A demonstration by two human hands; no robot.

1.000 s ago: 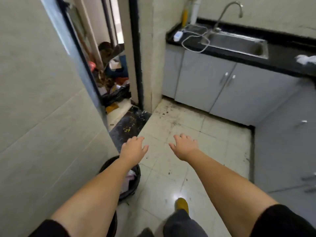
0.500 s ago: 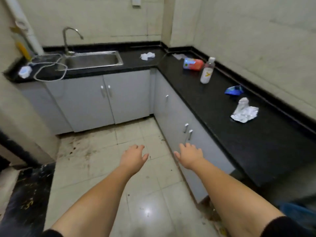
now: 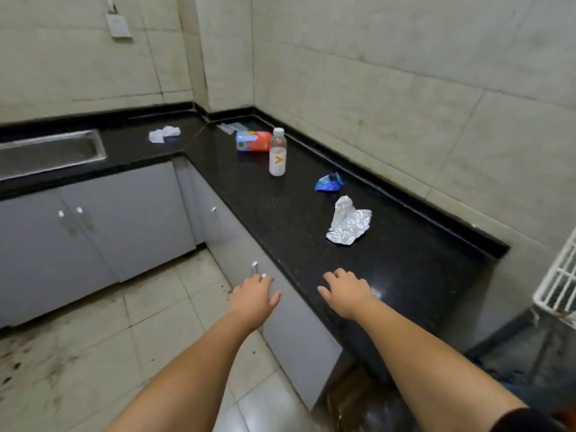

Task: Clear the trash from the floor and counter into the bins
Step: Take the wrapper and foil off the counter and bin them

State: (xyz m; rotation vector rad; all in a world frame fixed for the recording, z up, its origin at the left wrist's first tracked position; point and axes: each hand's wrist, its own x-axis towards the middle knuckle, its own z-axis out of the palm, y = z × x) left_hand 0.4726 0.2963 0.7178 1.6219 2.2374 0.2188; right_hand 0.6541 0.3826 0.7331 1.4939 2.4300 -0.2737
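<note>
Trash lies on the black L-shaped counter [image 3: 405, 275]. Nearest me is a crumpled silver foil wrapper [image 3: 349, 222], then a small blue wrapper [image 3: 328, 182]. Farther back a plastic bottle [image 3: 277, 152] with a white cap stands upright, with a red and blue carton [image 3: 253, 140] lying on its side behind it. A white crumpled tissue [image 3: 163, 133] rests near the corner. My right hand [image 3: 346, 293] hovers open over the counter's near part, well short of the foil. Beside it, my left hand [image 3: 254, 297] is open in front of the cabinet doors, holding nothing.
A steel sink [image 3: 46, 152] is set in the counter at the left. Grey cabinets [image 3: 124, 219] run under both counter arms. The tiled floor [image 3: 93, 353] is stained at the left. A white wire rack [image 3: 558, 285] stands at the right edge. A brown bag [image 3: 352, 397] sits below the counter's end.
My view has swung right from the doorway and black bin to the counter's right arm. Both open hands have come closer to the counter; the right one is now over it.
</note>
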